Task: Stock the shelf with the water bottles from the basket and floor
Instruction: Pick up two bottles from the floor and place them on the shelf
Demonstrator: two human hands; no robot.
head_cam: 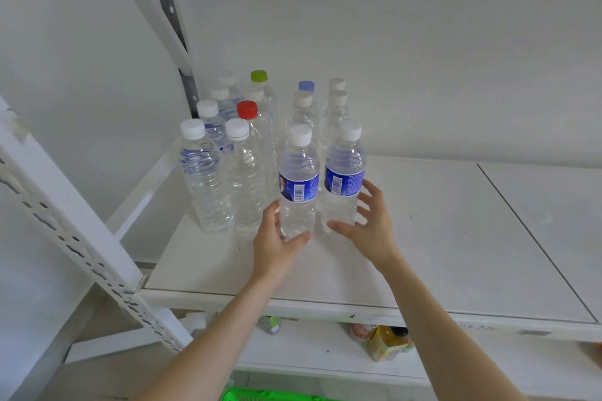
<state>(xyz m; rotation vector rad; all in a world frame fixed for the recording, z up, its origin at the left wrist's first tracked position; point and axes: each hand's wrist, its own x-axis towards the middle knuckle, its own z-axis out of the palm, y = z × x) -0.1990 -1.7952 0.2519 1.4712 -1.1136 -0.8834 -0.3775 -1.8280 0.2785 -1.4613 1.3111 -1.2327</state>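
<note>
Left hand (277, 238) curled round the base of the left labelled bottle (298, 185), upright on the white shelf (439, 238); right hand (371, 225) spread loose about the right labelled bottle (343, 179) alongside, contact unclear. Behind and leftward, rows of upright bottles (208, 179). Green basket (260, 395) at bottom edge.

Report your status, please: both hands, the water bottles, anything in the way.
Left hand grips left blue-labelled clear plastic bottle, upright on white shelf board. Right hand open, spread beside right blue-labelled bottle. Other clear bottles crowd behind and left.
</note>
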